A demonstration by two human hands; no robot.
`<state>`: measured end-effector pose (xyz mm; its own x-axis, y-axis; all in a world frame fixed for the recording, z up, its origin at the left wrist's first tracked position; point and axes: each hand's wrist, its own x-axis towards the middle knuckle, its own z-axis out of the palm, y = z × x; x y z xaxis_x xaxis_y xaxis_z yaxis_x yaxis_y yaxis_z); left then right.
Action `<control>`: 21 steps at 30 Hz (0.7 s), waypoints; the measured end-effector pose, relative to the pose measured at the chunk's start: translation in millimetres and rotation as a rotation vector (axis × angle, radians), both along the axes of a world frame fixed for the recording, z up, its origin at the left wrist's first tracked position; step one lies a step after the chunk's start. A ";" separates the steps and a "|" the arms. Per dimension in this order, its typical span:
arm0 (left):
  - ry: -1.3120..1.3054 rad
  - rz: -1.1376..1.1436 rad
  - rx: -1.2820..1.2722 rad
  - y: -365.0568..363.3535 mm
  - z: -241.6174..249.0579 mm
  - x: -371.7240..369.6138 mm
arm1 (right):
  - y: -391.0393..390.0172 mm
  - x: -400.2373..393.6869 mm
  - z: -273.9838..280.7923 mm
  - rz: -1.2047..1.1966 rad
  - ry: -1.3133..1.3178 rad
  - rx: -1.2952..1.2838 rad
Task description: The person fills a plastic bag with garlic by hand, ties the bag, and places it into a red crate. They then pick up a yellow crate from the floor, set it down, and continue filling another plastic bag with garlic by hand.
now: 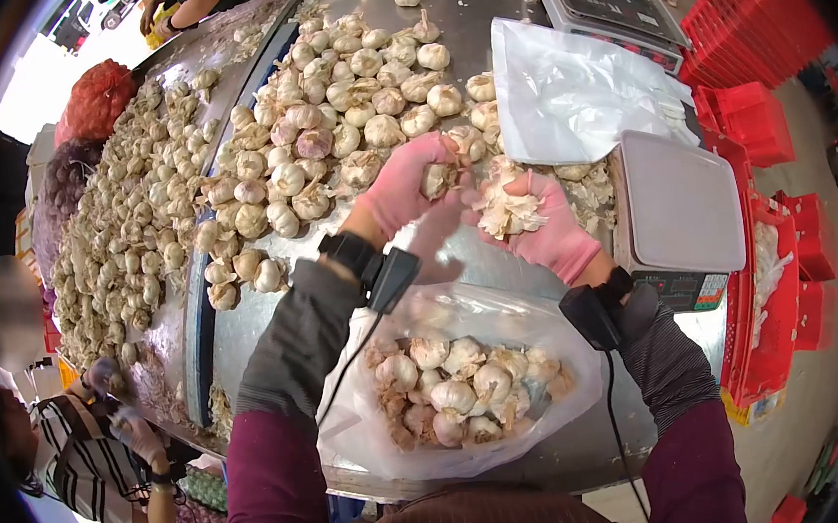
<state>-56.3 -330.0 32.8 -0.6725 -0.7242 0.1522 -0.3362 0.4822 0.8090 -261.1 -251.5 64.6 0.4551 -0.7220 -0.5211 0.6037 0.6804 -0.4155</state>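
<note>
My left hand, in a pink glove, is closed around a garlic bulb. Close beside it, my right hand, gloved the same way, grips a clump of loose papery garlic skin. Both hands hover over the metal table, just in front of a large heap of garlic bulbs. Below them, near the front edge, lies a clear plastic bag with its mouth spread and several garlic bulbs inside.
A stack of white plastic bags lies at the right, near a scale; another scale stands behind. Red crates line the right side. Across a divider, smaller bulbs are piled, where a co-worker's gloved hands work.
</note>
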 end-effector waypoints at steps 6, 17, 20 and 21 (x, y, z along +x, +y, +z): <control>0.723 0.381 0.952 113.7 102.1 -1.9 | 66.1 28.4 58.8 0.122 0.023 -0.319; -0.233 0.316 -0.029 271.2 13.5 26.9 | 173.0 40.9 -7.6 1.006 1.475 -1.600; -0.455 0.123 -0.209 314.8 12.7 28.3 | 189.6 35.5 -6.5 1.335 1.244 -1.530; -0.531 0.105 -0.325 322.3 12.0 27.8 | 197.9 32.3 -23.3 1.217 1.379 -1.635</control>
<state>-28.5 -7.6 44.9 -0.6443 -0.7637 0.0403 -0.7110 0.6175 0.3364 -228.8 -53.6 41.4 0.8261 -0.4760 -0.3016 -0.5616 -0.7386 -0.3728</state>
